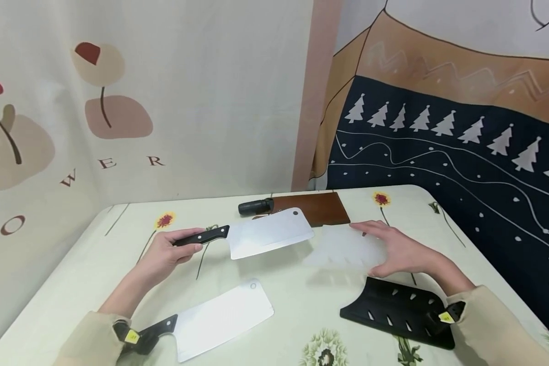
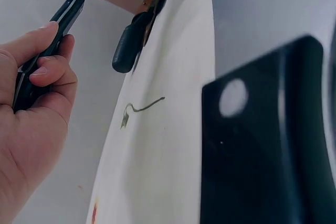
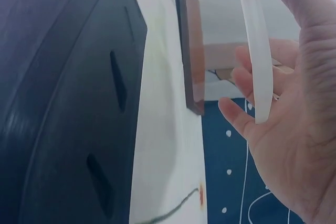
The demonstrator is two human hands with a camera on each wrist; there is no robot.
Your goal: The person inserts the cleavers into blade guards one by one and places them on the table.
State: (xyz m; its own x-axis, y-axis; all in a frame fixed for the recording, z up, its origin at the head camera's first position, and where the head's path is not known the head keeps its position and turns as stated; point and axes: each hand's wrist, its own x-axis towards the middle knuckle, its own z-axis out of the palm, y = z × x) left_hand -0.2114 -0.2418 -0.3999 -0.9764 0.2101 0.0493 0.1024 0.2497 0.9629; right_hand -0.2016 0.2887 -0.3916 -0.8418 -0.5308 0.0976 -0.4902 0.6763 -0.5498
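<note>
My left hand (image 1: 159,255) grips the black riveted handle of a cleaver (image 1: 271,235), its broad blade held over the table and pointing right. My right hand (image 1: 404,250) holds a translucent white blade guard (image 1: 345,247) by its right end, thumb on the near edge and fingers at the far edge. Cleaver tip and guard are close, with a small gap visible in the head view. From the right wrist view the guard (image 3: 258,66) appears edge-on as a thin strip. A second cleaver (image 1: 224,321) lies below my left hand, its handle partly hidden by the wrist camera.
A black slotted blade guard (image 1: 393,312) lies under my right wrist. Towards the back rests a brown sheath or board (image 1: 313,207) with a black handle (image 1: 255,207) at its left. Hanging printed cloths (image 1: 210,101) border the flower-patterned table (image 1: 293,325).
</note>
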